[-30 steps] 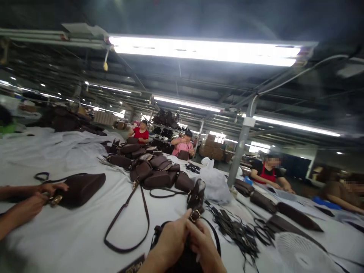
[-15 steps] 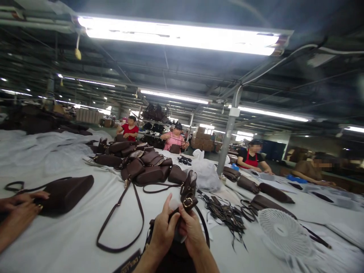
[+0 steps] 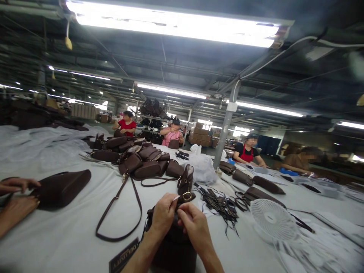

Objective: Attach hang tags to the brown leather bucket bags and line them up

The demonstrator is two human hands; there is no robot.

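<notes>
A dark brown handbag (image 3: 174, 252) stands right in front of me, its upper part largely covered by my hands. My left hand (image 3: 164, 215) is closed over its top, with a small white piece (image 3: 176, 198) pinched at the fingertips. Beside it, my right hand (image 3: 196, 223) is closed in a pinch; whatever lies between those fingers is too small to make out. Just beyond the fingertips is a brown strap with a gold buckle (image 3: 187, 196). A black hang tag (image 3: 124, 256) with gold lettering lies left of the bag.
Brown handbags (image 3: 148, 170) are heaped ahead, one long strap (image 3: 118, 239) looping toward me. Black straps with tags (image 3: 217, 204) and a white fan (image 3: 273, 220) are on the right. At left, a co-worker's hands (image 3: 21, 204) touch another bag (image 3: 64, 188). A post (image 3: 224, 132) rises behind.
My hands have drawn slightly apart. The left fingers, spread before, now pinch the white piece, and the right hand has come away from the buckled strap. The view has shifted a little.
</notes>
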